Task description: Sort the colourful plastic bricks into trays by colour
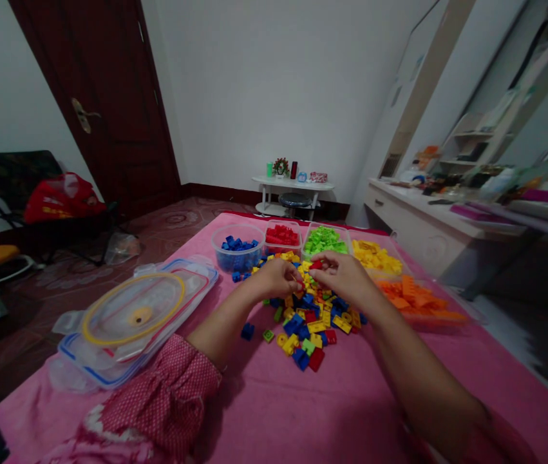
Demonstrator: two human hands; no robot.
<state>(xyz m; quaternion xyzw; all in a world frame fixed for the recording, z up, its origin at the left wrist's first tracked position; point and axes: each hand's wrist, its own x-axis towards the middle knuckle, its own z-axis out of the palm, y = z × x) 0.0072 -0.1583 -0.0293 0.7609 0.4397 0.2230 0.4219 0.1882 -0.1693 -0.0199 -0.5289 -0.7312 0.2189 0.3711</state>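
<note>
A heap of mixed coloured bricks (pixel 311 322) lies on the pink cloth (pixel 302 406). Over its far side my left hand (pixel 277 278) is curled, fingers pinched on something small I cannot make out. My right hand (pixel 344 276) is closed too, pinching a small red brick (pixel 315 265) at its fingertips. The two hands almost touch. Behind them stand sorted tubs: blue bricks (pixel 237 247), red bricks (pixel 282 235), green bricks (pixel 324 240), yellow bricks (pixel 376 256) and orange bricks (pixel 416 298).
A stack of clear container lids (pixel 133 319) lies at the left on the cloth. A dark door (pixel 104 103), a folding chair with a red bag (pixel 61 200), a small white table (pixel 293 187) and a desk (pixel 428 219) surround the area.
</note>
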